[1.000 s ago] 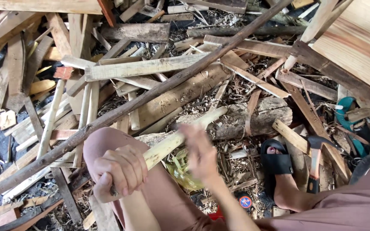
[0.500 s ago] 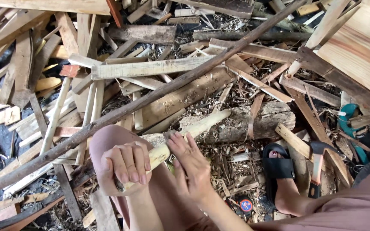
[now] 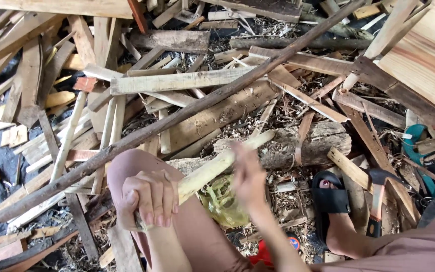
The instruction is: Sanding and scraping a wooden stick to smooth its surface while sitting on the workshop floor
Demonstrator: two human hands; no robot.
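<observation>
Head view shows the left hand [image 3: 147, 199] wrapped tightly around the near end of a pale peeled stick [image 3: 212, 168], fingers curled over it in a firm grip just above the bent knee [image 3: 127, 163]. That fist seems to anchor the stick so it cannot turn or slide. The right hand [image 3: 247, 176] lies against the stick further along, blurred by motion, so whether its grip is pinching the wood or merely pressing on it cannot be told. The stick slants up and away from the left hand, its far end resting against a rough grey log [image 3: 298, 143], which appears to brace it. Just below the stick, a crumpled yellow-green plastic bag [image 3: 222, 201] sits between the legs. Right of the stick, a foot in a black sandal [image 3: 331, 196] is planted among shavings, and beyond it lies a hatchet [image 3: 376, 201] with a wooden handle. A long dark pole [image 3: 177, 118] crosses diagonally above the stick, over a heap of scrap boards [image 3: 177, 80] covering the floor.
</observation>
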